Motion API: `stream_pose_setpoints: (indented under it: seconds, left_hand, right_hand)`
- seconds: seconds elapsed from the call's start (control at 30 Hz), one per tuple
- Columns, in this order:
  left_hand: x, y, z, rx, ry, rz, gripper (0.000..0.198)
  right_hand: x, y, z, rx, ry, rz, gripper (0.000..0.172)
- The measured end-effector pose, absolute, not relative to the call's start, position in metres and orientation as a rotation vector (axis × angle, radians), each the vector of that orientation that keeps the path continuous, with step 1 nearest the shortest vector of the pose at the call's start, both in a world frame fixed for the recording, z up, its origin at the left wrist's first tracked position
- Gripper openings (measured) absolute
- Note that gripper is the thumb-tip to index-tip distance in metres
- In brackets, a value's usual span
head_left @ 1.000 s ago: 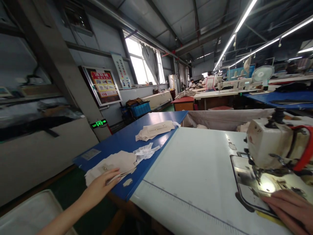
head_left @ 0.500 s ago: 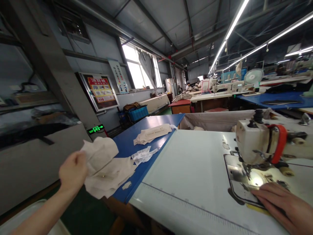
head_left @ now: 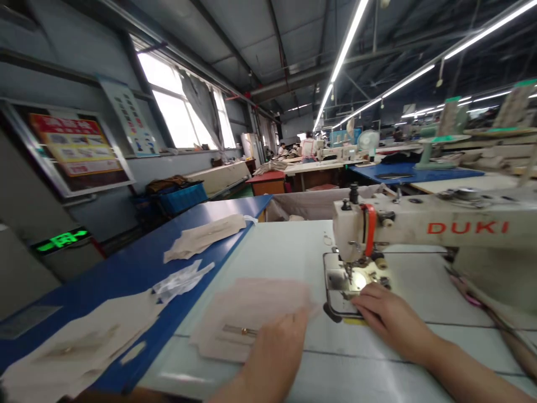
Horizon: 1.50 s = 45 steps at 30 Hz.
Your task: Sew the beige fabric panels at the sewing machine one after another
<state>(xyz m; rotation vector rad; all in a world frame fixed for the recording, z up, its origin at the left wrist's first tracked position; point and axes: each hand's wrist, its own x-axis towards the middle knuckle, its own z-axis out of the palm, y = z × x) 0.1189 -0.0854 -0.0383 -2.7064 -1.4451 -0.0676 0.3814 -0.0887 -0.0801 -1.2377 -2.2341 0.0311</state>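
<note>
My left hand (head_left: 279, 347), smeared by motion, is closed on the right edge of a pale fabric piece (head_left: 247, 302) over the white machine table. A small metal zipper pull shows on that piece. My right hand (head_left: 381, 313) rests at the plate of the sewing machine (head_left: 354, 229), fingers together just below the lit needle area. Whatever its fingertips pinch is too small to make out. On the blue table (head_left: 138, 263) lie a stack of pale fabric pieces (head_left: 84, 341), another fabric bundle (head_left: 205, 238) and a crumpled white piece (head_left: 182, 282).
A pair of scissors (head_left: 470, 294) lies right of my right hand, by the machine's body. Behind the table hangs a cloth-lined bin (head_left: 302, 204). A blue crate (head_left: 178, 196) stands by the left wall. Other machines and a fan (head_left: 369, 141) are farther back.
My left hand has carried a fabric piece rightward from the stack onto the white table. The view has turned right, showing more of the machine. My right hand stays by the needle plate.
</note>
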Motion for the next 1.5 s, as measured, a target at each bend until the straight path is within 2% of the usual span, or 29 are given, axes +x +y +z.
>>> stream_pose_setpoints:
  seconds: [0.1,0.17,0.23,0.33,0.43,0.53,0.8,0.9,1.03,1.23,1.33,1.5]
  left_hand:
    - [0.159,-0.087,-0.031,-2.749,-1.489,0.007,0.038]
    - [0.162,-0.083,-0.022,-2.830,-1.514,-0.108,0.037]
    - [0.153,-0.072,-0.019,-2.936,-1.500,-0.291,0.044]
    - [0.129,-0.053,-0.029,-3.024,-1.309,-0.497,0.045]
    - [0.115,-0.040,-0.046,-3.087,-1.054,-0.248,0.047]
    - [0.122,-0.039,-0.059,-3.080,-1.072,0.017,0.053]
    - [0.147,-0.053,-0.061,-2.990,-1.377,-0.065,0.060]
    - [0.122,-0.051,-0.056,-2.977,-1.352,-0.296,0.060]
    - [0.044,-0.020,-0.043,-2.681,-1.656,-0.564,0.039]
    - [-0.079,0.044,-0.013,-2.221,-2.055,-0.565,0.032]
    - [-0.099,0.054,-0.016,-2.201,-2.115,-0.537,0.026]
    - [-0.102,0.048,-0.034,-2.128,-2.139,-0.594,0.030]
  right_hand:
    - [0.380,-0.088,-0.075,-1.262,-2.231,0.022,0.025]
    - [0.380,-0.086,-0.075,-1.287,-2.229,0.007,0.024]
    - [0.380,-0.085,-0.074,-1.300,-2.229,0.003,0.023]
    - [0.377,-0.086,-0.073,-1.280,-2.227,0.006,0.024]
    - [0.372,-0.090,-0.069,-1.195,-2.257,0.002,0.025]
    - [0.367,-0.093,-0.065,-1.103,-2.352,0.025,0.024]
    - [0.364,-0.096,-0.067,-1.161,-2.363,0.149,0.022]
    - [0.366,-0.097,-0.072,-1.156,-2.355,0.183,0.025]
    - [0.371,-0.094,-0.080,-1.094,-2.342,0.151,0.025]
    - [0.374,-0.091,-0.084,-1.052,-2.364,0.001,0.023]
    - [0.374,-0.090,-0.083,-1.028,-2.338,-0.122,0.021]
    - [0.374,-0.089,-0.080,-1.003,-2.324,-0.213,0.021]
